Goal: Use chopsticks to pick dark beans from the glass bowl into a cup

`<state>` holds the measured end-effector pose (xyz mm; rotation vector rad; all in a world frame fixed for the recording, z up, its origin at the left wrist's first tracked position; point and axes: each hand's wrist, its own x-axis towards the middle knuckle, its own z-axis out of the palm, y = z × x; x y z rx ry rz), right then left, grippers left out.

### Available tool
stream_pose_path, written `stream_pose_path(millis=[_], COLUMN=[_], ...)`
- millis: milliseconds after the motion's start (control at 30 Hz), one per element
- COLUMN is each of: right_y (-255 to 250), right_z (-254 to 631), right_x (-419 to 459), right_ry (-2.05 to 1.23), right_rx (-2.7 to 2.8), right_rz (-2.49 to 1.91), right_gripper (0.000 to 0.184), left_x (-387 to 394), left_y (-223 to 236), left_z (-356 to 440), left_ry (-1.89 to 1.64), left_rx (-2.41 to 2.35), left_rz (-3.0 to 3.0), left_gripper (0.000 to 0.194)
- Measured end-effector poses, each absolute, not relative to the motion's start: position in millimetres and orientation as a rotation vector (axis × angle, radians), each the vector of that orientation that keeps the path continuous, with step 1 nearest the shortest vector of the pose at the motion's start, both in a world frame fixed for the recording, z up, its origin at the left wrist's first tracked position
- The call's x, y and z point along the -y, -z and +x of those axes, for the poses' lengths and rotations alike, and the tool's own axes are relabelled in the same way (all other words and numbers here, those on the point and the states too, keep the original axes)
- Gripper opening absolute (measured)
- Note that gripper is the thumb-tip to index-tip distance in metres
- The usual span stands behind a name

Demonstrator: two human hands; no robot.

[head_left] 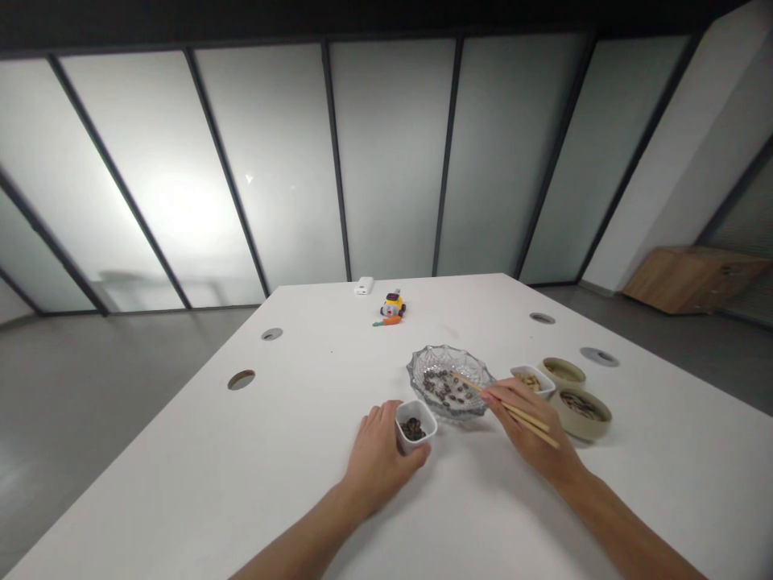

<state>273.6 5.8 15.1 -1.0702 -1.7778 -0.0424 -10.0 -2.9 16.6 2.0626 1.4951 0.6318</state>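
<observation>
My left hand is wrapped round a small white square cup that holds dark seeds. My right hand grips a pair of wooden chopsticks. Their tips reach into a clear glass dish with dark seeds scattered in it. The dish sits just behind and to the right of the white cup.
To the right of the dish stand a small white cup of pale nuts and two round beige bowls. At the far end of the white table lie a yellow toy, an orange carrot toy and a white box. Round cable holes dot the tabletop.
</observation>
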Motion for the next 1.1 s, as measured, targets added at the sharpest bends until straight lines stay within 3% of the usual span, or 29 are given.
stream_pose_path(millis=[233, 533, 667, 800, 1100], right_y=[-26, -32, -38, -39, -16], right_z=[274, 267, 269, 268, 260], right_x=[-2, 5, 8, 7, -12], right_ry=[0.099, -0.496, -0.276, -0.02, -0.091], right_rx=[1.626, 1.397, 1.436, 1.57, 1.759], right_rz=[-1.127, -1.057, -1.146, -1.133, -1.048], right_gripper=[0.032, 0.044, 0.053, 0.048, 0.032], left_x=[3, 2, 2, 2, 1], left_y=[-19, -18, -17, -17, -12], left_z=[-10, -10, -9, -9, -9], left_ry=[-0.626, -0.637, -0.628, -0.623, -0.638], left_rx=[-1.492, -1.49, -1.49, -1.487, -1.493], left_rz=[2.04, 2.052, 2.047, 2.038, 2.061], left_gripper=[0.045, 0.043, 0.043, 0.047, 0.041])
